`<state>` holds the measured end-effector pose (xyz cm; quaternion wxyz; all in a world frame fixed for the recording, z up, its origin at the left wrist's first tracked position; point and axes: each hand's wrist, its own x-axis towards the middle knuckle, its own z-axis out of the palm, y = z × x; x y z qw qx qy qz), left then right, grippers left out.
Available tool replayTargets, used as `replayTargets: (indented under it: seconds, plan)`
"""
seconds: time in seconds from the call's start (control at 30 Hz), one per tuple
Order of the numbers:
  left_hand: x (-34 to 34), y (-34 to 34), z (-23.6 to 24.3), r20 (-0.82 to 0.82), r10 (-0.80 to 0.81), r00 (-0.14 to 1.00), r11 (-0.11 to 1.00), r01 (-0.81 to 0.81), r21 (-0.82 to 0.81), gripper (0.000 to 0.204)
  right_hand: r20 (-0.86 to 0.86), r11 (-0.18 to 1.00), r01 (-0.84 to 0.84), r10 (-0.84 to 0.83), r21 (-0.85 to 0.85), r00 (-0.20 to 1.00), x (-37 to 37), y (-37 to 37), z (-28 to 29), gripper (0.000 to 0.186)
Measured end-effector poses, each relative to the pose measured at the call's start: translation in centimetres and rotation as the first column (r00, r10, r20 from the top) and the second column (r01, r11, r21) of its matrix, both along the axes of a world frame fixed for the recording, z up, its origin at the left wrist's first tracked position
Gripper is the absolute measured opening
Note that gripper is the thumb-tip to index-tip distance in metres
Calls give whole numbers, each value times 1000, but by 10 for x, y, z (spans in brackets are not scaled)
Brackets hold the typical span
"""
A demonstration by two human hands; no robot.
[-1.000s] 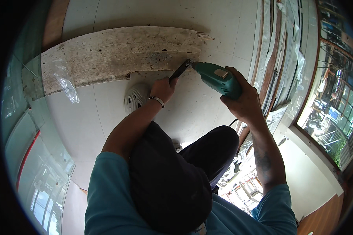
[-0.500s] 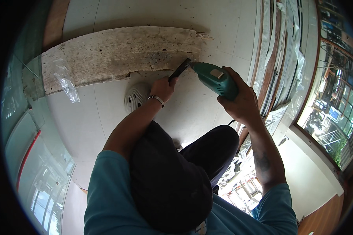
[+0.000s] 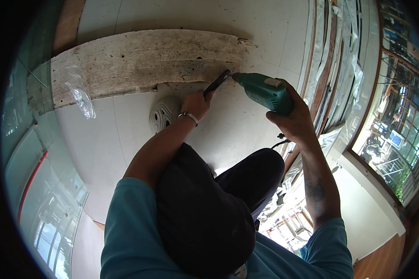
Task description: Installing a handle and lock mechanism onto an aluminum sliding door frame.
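A weathered plank [image 3: 135, 63] lies on the floor [image 3: 130, 135] toward 11 o'clock. The left hand [image 3: 197, 104] has its fingers closed around the dark bar [image 3: 217, 83], which points to 1 o'clock; a firm grip should resist twisting. Just beyond, the green drill [image 3: 267, 94] aims toward 10 o'clock, contact unclear. The right hand [image 3: 294, 116] wraps its fingers around the drill's body; steady, even pressure seems best.

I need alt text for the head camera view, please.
A person's right hand holds a green power tool, its nose close to the far end of a black bar in the left hand. Beyond lies a worn board on a pale floor, clear plastic near its left end.
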<state>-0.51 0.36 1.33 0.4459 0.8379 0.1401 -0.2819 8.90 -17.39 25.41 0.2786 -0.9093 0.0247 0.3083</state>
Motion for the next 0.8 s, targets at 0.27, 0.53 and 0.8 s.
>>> replayTargets:
  seconds: [0.27, 0.53, 0.8]
  plan:
    - [2, 1, -3, -66, -7, 998, 1000, 6, -9, 58, -55, 985, -60, 52, -164, 997, -1, 35, 20, 77]
    - [7, 2, 4, -84, -29, 996, 999, 27, -28, 59, -48, 998, -4, 1, -58, 999, 18, 8, 3, 78]
    - [9, 4, -2, -150, -66, 986, 996, 55, -70, 65, -93, 987, 137, -129, 87, 987, -6, -14, -6, 77]
